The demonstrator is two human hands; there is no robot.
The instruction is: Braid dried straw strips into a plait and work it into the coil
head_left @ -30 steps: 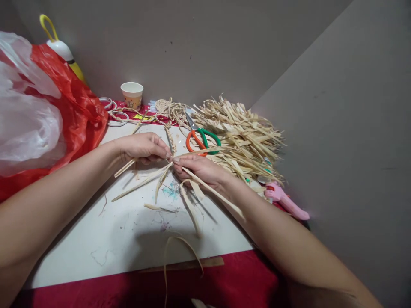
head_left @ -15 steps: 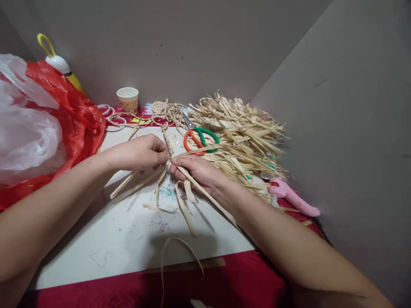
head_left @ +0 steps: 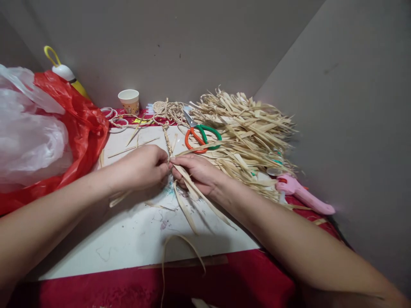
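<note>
A thin straw braid (head_left: 167, 139) runs down the white board (head_left: 128, 239) to where my hands meet. My left hand (head_left: 147, 169) is closed, its fingertips pinched at the braid's lower end; some pale strips stick out beneath it. From the other side my right hand (head_left: 195, 171) pinches the same end between thumb and fingers. Loose straw strips (head_left: 205, 196) fan out from under my right thumb, over the hand and down onto the board. Just beyond my right hand lie scissors (head_left: 201, 139) with one orange and one green handle.
A large heap of straw strips (head_left: 250, 128) lies at the back right, with a pink glue gun (head_left: 302, 194) beside it. Behind the board stand a paper cup (head_left: 129, 102) and coiled braid (head_left: 173, 112). Red and white plastic bags (head_left: 85, 128) fill the left side. Grey walls enclose the back and right.
My left hand has rolled over and come lower beside the braid's end, covering strips that showed earlier. My right hand keeps its pinch. The view has shifted slightly.
</note>
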